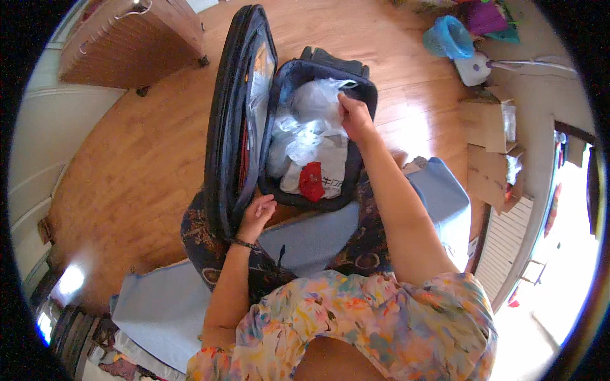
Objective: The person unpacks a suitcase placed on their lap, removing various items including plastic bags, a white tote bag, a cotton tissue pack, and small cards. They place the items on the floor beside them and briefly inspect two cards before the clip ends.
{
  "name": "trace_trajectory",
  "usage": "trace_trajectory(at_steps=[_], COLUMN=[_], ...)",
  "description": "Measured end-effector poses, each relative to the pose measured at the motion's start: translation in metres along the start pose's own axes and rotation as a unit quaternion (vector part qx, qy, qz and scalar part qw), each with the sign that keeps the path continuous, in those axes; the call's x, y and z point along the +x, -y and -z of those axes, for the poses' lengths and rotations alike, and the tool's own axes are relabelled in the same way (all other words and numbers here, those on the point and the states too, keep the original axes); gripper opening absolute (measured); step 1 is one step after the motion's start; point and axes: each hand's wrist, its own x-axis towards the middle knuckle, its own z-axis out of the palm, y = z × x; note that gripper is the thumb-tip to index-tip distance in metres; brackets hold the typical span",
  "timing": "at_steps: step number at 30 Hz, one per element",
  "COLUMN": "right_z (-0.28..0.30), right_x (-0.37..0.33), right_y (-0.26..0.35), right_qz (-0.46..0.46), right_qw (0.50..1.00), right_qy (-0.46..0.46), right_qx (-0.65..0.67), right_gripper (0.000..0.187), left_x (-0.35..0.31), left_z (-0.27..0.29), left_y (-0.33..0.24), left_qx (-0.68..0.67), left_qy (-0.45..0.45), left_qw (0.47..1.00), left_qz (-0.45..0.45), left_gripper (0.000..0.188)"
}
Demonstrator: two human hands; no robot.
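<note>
A black suitcase (349, 204) stands in front of me between my knees, its lid (222, 127) swung up on the left. Inside lie a clear plastic bag (314, 100) at the far end, more crumpled clear plastic (298, 143) in the middle, and a white printed bag (333, 159) with a small red cloth-like item (311, 182) on top at the near end. My right hand (357, 117) pinches the edge of the far plastic bag. At the near left corner, beside the lid, my left hand (256, 217) rests with its fingers loosely apart, holding nothing.
I sit on a low seat with a light blue cover (165, 311). A wooden cabinet on casters (133, 47) stands at the far left. Along the right are a blue basket (448, 38), a purple container (484, 17), cardboard boxes (488, 171) and a bright doorway.
</note>
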Motion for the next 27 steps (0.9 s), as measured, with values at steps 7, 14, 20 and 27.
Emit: trace_trajectory(at_steps=[7,14,20,27], right_z=[-0.010,0.026,0.071,0.154], right_x=[-0.239,-0.377,-0.476,-0.508], right_y=[0.018,-0.054,0.024,-0.022], right_qz=[0.106,0.399,0.279,0.305], right_qw=[0.933,0.674,0.666,0.612], right_qy=[0.180,0.301,0.084,-0.005], right_qx=[-0.292,-0.544,-0.686,-0.729], right_gripper=[0.031,0.023,0.060,0.010], left_x=[0.025,0.030,-0.039,-0.120], left_z=[-0.087,-0.182,-0.199,-0.190], left_y=[-0.023,-0.013,-0.064,-0.085], left_qx=[-0.341,-0.396,-0.311,-0.227], left_qy=[0.121,0.239,0.312,0.248], left_qw=[0.915,0.886,0.890,0.931], left_qz=[0.177,0.014,-0.117,-0.143], left_gripper=[0.104,0.046,0.045,0.068])
